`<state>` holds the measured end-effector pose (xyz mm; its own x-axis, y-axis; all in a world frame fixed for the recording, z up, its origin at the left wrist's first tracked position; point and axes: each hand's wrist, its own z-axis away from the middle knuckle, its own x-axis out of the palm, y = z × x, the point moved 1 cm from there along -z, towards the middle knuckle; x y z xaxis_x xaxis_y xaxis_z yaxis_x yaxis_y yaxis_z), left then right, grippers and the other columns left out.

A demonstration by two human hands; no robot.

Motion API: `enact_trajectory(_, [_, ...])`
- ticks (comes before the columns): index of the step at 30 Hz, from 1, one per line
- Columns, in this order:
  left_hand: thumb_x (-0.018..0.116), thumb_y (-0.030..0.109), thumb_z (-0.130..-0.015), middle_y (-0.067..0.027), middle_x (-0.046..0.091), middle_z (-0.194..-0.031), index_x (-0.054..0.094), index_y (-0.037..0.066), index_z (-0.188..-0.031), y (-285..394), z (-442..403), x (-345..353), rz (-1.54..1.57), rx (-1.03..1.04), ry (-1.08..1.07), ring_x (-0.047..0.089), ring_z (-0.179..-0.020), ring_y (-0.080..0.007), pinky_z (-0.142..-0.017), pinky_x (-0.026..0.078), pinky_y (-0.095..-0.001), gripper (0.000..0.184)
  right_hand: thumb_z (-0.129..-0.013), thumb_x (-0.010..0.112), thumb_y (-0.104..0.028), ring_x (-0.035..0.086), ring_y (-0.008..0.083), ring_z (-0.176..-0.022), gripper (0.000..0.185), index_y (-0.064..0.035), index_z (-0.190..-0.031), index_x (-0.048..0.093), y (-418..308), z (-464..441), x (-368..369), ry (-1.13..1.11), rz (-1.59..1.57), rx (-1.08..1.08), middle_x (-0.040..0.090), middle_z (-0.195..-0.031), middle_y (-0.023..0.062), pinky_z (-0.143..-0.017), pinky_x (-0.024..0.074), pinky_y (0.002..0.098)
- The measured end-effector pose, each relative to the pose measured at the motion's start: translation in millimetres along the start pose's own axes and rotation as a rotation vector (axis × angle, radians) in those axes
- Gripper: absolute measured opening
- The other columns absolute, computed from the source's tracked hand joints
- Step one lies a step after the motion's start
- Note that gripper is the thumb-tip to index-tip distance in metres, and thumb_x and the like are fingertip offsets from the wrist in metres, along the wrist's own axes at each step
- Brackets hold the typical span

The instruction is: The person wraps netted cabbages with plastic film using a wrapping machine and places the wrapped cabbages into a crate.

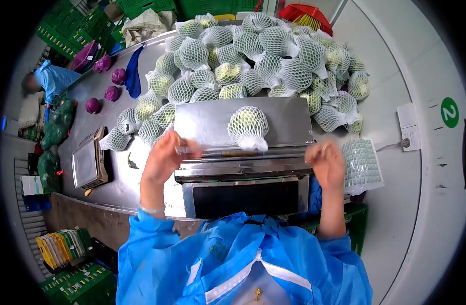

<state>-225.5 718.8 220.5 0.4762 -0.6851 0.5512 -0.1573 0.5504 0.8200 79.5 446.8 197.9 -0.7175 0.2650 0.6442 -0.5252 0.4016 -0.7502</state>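
At the far left, a co-worker in blue (57, 79) is seen beside the metal table (83, 122). Four round purple cabbages (111, 93) are spread across the tabletop, with a dark blue cloth (133, 72) laid just to their right. Nearer the person, a scale with a square metal pan (88, 161) is set close to the table edge.

The left hand (167, 156) is raised by the left end of the metal machine (243, 168), its fingers bent. A blurred, see-through shape is seen at the fingertips; whether it is grasped cannot be told.

On the machine's flat metal plate (202, 119), right of the middle, one netted vegetable (248, 127) is rested, apart from both hands. It is rounded and pale green, with a lighter, yellowish top, and is wrapped in white diamond-patterned mesh. The mesh is bunched into a tail directed toward the person. Behind the plate and to both sides of it, many similarly wrapped vegetables (268, 66) are heaped.

The right hand (327, 158) is held at the machine's right end, its fingers curled; whether anything is gripped cannot be told. Just right of it, a clear-wrapped pack of pale green mesh (361, 165) is placed near the white wall (395, 66).
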Motion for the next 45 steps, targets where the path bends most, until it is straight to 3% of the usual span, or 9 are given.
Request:
enact_trajectory(6, [0.047,0.028,-0.103,-0.0131,0.064,-0.118,0.050,0.005,-0.101,-82.1,-144.7,-22.6,-0.522,0.302,0.307,0.060,-0.109,-0.0223,-0.100,0.042,-0.0335,0.023,-0.100,0.051,-0.017,0.063,0.0272,-0.098,0.016,-0.0017,-0.103,0.050,83.5,-118.6,-18.6,0.278,1.240,0.047,0.066,-0.109,0.0161,-0.087,0.0467,0.0380])
enact_trajectory(8, [0.050,0.029,-0.101,-0.0127,0.067,-0.110,0.051,0.005,-0.113,-113.0,-154.3,-28.1,-0.969,0.017,0.296,0.061,-0.102,-0.0195,-0.089,0.046,-0.0292,0.027,-0.099,0.055,-0.027,0.063,0.0277,-0.101,0.026,-0.0031,-0.108,0.051,142.3,-117.3,-55.2,0.205,1.246,0.279,0.065,-0.110,0.0167,-0.087,0.0471,0.0399])
enact_trajectory(13, [0.073,0.038,-0.083,-0.0173,0.067,-0.114,0.049,0.010,-0.131,-125.7,-125.1,-18.8,-0.442,0.045,0.062,0.064,-0.103,-0.0279,-0.091,0.047,-0.0324,0.061,-0.091,0.065,-0.043,0.062,0.0273,-0.103,0.056,0.0017,-0.122,0.050,128.1,-77.6,-48.5,0.146,0.959,0.281,0.065,-0.111,0.0185,-0.086,0.0474,0.0402])
enact_trajectory(16, [0.086,0.041,-0.065,-0.0178,0.066,-0.115,0.045,0.012,-0.138,-101.2,-109.3,12.0,-1.200,0.229,-0.028,0.064,-0.106,-0.0307,-0.093,0.048,-0.0346,0.089,-0.090,0.066,-0.042,0.062,0.0216,-0.097,0.060,0.0054,-0.124,0.053,118.5,-70.3,-39.7,0.123,0.871,0.348,0.064,-0.110,0.0158,-0.086,0.0484,0.0340])
enact_trajectory(26, [0.056,0.057,-0.092,-0.0159,0.065,-0.116,0.047,-0.005,-0.134,-94.3,7.5,60.5,-0.255,-0.836,0.007,0.066,-0.102,-0.0243,-0.079,0.059,-0.0399,0.075,-0.084,0.074,-0.040,0.064,0.0160,-0.065,0.046,0.0037,-0.094,0.065,26.9,47.3,44.0,-0.264,0.964,0.681,0.066,-0.072,0.0121,-0.062,0.0508,0.0311])
enact_trajectory(31, [0.050,0.061,-0.093,-0.0150,0.063,-0.118,0.048,0.001,-0.135,-161.5,50.1,29.7,-0.039,-0.987,0.000,0.066,-0.099,-0.0253,-0.083,0.055,-0.0322,0.073,-0.091,0.069,-0.026,0.063,0.0128,-0.054,0.035,0.0037,-0.076,0.063,75.5,113.4,19.3,0.096,0.677,0.827,0.064,-0.062,0.0080,-0.049,0.0516,0.0262])
enact_trajectory(35, [0.060,0.023,-0.098,-0.0113,0.068,-0.102,0.064,-0.003,-0.112,-177.8,92.3,25.0,-0.167,-0.739,0.064,0.068,-0.091,-0.0186,-0.081,0.056,-0.0264,0.030,-0.095,0.065,-0.025,0.052,0.0084,-0.045,0.040,-0.0009,-0.066,0.053,104.0,149.2,1.5,0.317,0.670,0.684,0.055,-0.054,0.0038,-0.042,0.0411,0.0254])
enact_trajectory(39, [0.055,0.030,-0.101,-0.0071,0.066,-0.077,0.063,0.002,-0.086,-201.6,119.1,10.2,-0.259,-0.491,0.285,0.064,-0.068,-0.0135,-0.064,0.053,-0.0272,0.033,-0.100,0.057,-0.030,0.046,0.0074,-0.045,0.044,-0.0039,-0.065,0.051,130.0,172.7,-9.4,0.621,0.641,0.577,0.049,-0.052,0.0008,-0.041,0.0352,0.0275])
enact_trajectory(45, [0.057,0.025,-0.098,-0.0084,0.059,-0.059,0.056,0.008,-0.074,-243.4,107.5,-21.4,-1.229,-0.145,0.373,0.060,-0.051,-0.0205,-0.046,0.045,-0.0358,0.029,-0.096,0.058,-0.032,0.062,0.0276,-0.055,0.036,-0.0074,-0.069,0.052,163.6,179.4,-38.2,0.464,1.842,0.158,0.059,-0.060,0.0109,-0.052,0.0475,0.0390])
